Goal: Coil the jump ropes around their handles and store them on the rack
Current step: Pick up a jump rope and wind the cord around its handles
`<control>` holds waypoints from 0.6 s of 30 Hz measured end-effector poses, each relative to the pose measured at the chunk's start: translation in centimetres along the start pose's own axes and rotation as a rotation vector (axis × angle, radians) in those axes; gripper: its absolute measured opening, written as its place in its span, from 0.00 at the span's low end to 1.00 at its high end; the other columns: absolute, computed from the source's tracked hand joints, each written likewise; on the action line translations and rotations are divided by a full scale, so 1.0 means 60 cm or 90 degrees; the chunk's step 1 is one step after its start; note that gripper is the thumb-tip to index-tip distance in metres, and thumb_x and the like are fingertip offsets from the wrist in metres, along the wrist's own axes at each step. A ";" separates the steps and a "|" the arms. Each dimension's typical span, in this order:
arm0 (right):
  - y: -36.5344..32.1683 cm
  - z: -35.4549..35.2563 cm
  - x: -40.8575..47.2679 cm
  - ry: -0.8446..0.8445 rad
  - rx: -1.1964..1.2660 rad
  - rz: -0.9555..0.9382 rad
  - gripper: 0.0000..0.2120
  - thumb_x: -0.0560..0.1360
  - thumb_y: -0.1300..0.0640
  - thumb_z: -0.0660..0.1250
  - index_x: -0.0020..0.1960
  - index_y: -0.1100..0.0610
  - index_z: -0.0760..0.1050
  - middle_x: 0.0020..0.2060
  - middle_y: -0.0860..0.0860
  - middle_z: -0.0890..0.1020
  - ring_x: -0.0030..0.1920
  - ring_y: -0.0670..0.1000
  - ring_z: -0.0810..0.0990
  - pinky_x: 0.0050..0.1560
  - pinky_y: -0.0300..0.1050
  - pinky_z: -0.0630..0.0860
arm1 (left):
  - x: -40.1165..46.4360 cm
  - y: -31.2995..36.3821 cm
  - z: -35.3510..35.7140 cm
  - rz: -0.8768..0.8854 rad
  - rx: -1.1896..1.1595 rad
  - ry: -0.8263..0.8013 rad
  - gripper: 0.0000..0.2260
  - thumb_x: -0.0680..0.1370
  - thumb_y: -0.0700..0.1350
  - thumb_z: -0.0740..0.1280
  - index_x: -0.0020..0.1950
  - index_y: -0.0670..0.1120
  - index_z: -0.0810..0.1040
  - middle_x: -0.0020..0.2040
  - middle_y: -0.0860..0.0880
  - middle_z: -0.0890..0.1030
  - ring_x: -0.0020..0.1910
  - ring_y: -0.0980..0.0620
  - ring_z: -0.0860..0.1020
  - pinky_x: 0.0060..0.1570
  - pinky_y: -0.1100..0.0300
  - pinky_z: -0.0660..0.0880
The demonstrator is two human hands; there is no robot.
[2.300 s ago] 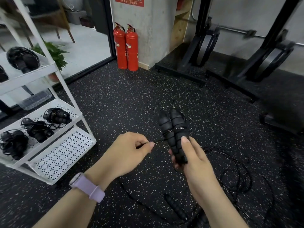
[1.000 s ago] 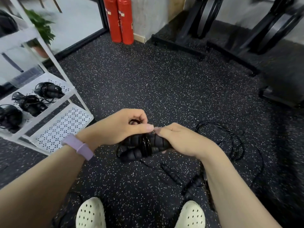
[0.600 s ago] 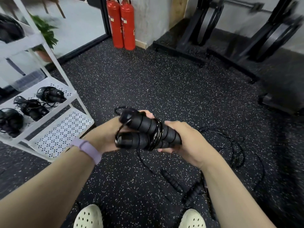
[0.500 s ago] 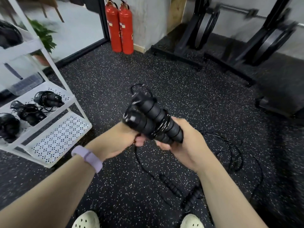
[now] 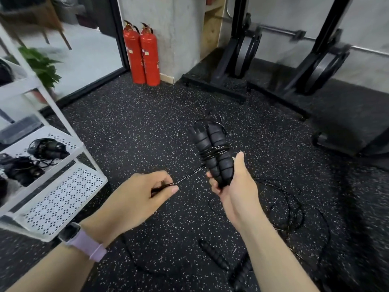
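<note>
Nearest the camera, below both wrists, a second jump rope (image 5: pixel 214 255) lies loose on the speckled rubber floor (image 5: pixel 134 123), its ribbed black handles between the two forearms and its thin cord looping out to the right of the right hand. The left wrist carries a lilac watch band (image 5: pixel 88 245). The left hand (image 5: pixel 139 197) is curled closed, thumb and forefinger pinching the free end of a thin black cord (image 5: pixel 187 178) that runs taut up and to the right to the bundle in the other hand. The right hand (image 5: pixel 233 186) grips the lower end of a pair of black handles (image 5: pixel 210 150) held side by side and nearly upright, fingers wrapped around them from behind and the thumb standing up along their right side; several turns of cord are wound around the middle of the pair just above the fingers, and a small loop of cord sticks out past the top ends. To the left of the left hand stands a white perforated rack (image 5: pixel 63 197), and on its middle shelf, above and left of that hand, sit coiled ropes (image 5: pixel 48 148) already stored. Farther off, beyond both hands, two red fire extinguishers (image 5: pixel 143 57) stand against a concrete pillar, and black weight plate stands (image 5: pixel 246 55) line the wall beyond the right hand.
</note>
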State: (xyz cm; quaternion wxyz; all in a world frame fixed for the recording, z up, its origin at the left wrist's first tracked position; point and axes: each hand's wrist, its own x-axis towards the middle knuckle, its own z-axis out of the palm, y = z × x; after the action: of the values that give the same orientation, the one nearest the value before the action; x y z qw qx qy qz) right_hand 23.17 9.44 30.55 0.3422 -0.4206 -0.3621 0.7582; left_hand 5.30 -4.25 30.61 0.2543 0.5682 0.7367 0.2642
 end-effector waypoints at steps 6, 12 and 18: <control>0.005 -0.002 0.001 0.047 -0.059 -0.046 0.23 0.86 0.38 0.50 0.64 0.49 0.78 0.41 0.54 0.83 0.33 0.48 0.76 0.33 0.41 0.71 | -0.005 0.011 -0.014 0.016 0.150 0.063 0.16 0.80 0.64 0.58 0.40 0.56 0.75 0.32 0.57 0.77 0.29 0.58 0.73 0.27 0.65 0.63; 0.024 -0.009 0.000 0.028 -0.496 -0.159 0.22 0.86 0.40 0.48 0.65 0.48 0.76 0.55 0.41 0.81 0.56 0.36 0.78 0.56 0.39 0.74 | -0.002 0.025 -0.021 0.164 0.230 0.152 0.17 0.81 0.60 0.58 0.48 0.53 0.83 0.35 0.59 0.72 0.35 0.60 0.71 0.37 0.69 0.66; 0.032 0.000 -0.017 -0.109 -0.782 -0.148 0.21 0.84 0.36 0.51 0.53 0.44 0.80 0.42 0.46 0.84 0.45 0.51 0.82 0.47 0.48 0.76 | 0.002 0.027 -0.018 0.219 0.262 0.101 0.12 0.82 0.56 0.60 0.51 0.55 0.82 0.41 0.59 0.70 0.41 0.60 0.67 0.45 0.65 0.64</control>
State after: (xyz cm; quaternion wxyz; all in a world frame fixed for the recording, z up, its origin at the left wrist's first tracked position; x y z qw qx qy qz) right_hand 23.19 7.61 29.35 0.0882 -0.4357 -0.8012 0.4005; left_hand 5.69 -3.87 32.50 0.0264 0.7022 0.6851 0.1918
